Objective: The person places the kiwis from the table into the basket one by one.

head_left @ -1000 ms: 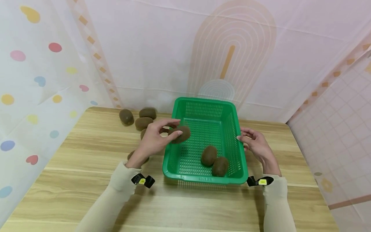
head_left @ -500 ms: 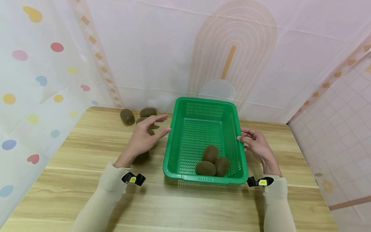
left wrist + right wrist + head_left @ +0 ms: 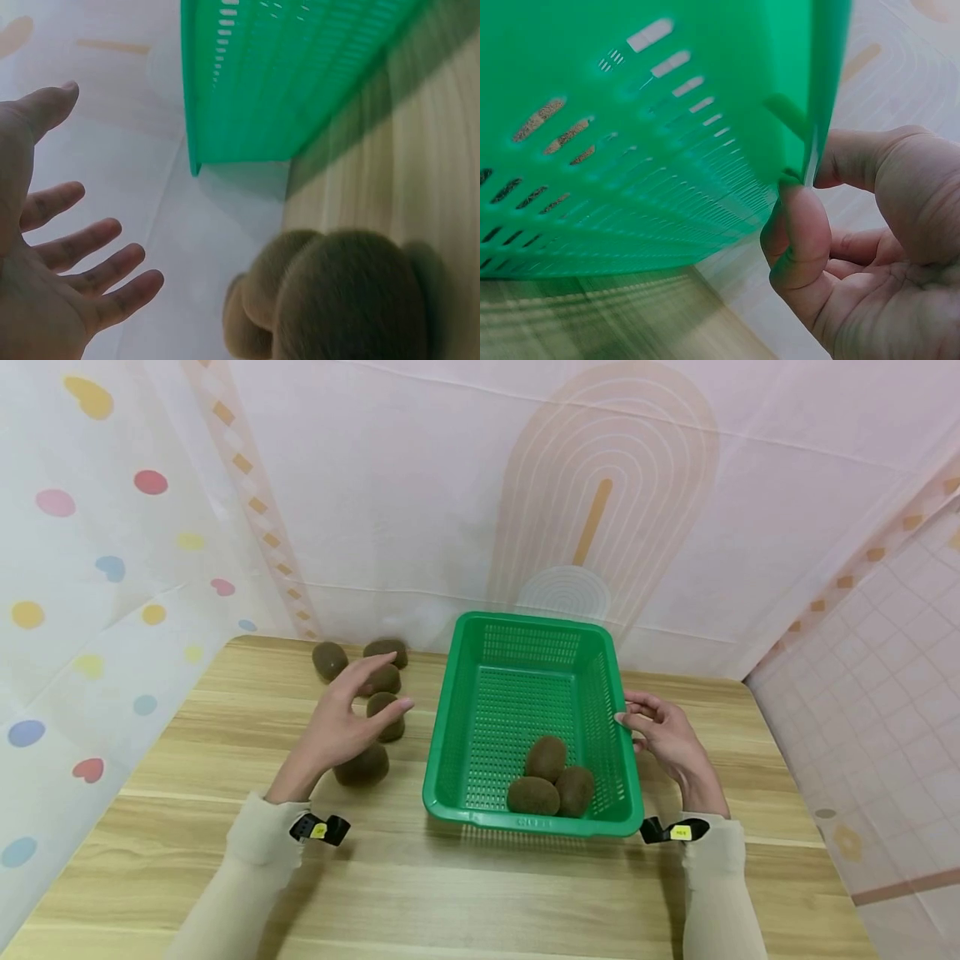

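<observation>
Three brown kiwis (image 3: 546, 758) lie together in the near part of a green plastic basket (image 3: 532, 821). My right hand (image 3: 663, 731) pinches the basket's right rim between thumb and fingers; the right wrist view shows this hand (image 3: 862, 247) at the rim close up. Left of the basket, my left hand (image 3: 337, 718) hovers with spread fingers, holding nothing. Under and beside it several loose kiwis (image 3: 386, 717) rest on the table, the nearest one (image 3: 362, 765) partly below the wrist. In the left wrist view, the fingers stand apart from the kiwis (image 3: 352, 300).
A wood-grain table (image 3: 480, 893) carries everything. Behind it hangs a pale patterned cloth (image 3: 390, 485), close to the basket's far side. Two kiwis, one of them at the far left (image 3: 329, 661), lie near the table's back edge.
The kiwi in my left hand has been let go into the basket beside two others. That hand has then drawn back left over the loose kiwis. The right hand stays on the rim.
</observation>
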A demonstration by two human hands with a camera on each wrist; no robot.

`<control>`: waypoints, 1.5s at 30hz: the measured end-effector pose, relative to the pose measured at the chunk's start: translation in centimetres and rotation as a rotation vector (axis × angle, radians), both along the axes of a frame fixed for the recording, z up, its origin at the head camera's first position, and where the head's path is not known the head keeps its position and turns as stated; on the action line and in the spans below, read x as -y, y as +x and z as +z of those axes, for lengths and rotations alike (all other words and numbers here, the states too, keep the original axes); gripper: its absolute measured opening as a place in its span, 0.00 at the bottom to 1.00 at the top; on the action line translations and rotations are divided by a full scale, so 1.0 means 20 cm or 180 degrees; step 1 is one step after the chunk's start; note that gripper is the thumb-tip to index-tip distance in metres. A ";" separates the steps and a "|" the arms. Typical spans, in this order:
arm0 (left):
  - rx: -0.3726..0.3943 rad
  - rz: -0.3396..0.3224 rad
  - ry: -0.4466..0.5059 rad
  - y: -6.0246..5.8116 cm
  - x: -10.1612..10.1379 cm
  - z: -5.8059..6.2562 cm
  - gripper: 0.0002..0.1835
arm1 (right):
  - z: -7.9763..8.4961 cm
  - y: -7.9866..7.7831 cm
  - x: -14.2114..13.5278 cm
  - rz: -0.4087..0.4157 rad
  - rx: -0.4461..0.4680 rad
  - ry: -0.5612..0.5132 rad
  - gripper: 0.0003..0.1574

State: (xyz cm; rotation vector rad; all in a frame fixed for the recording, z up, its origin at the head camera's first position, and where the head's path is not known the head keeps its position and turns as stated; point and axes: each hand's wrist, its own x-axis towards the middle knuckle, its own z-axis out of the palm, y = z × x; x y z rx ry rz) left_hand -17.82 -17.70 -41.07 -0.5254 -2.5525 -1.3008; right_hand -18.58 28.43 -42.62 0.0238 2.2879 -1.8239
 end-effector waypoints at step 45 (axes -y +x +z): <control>0.0588 -0.0171 -0.0654 0.21 0.21 -0.30 0.31 | 0.01 0.01 0.00 0.0019 0.0057 -0.0015 0.34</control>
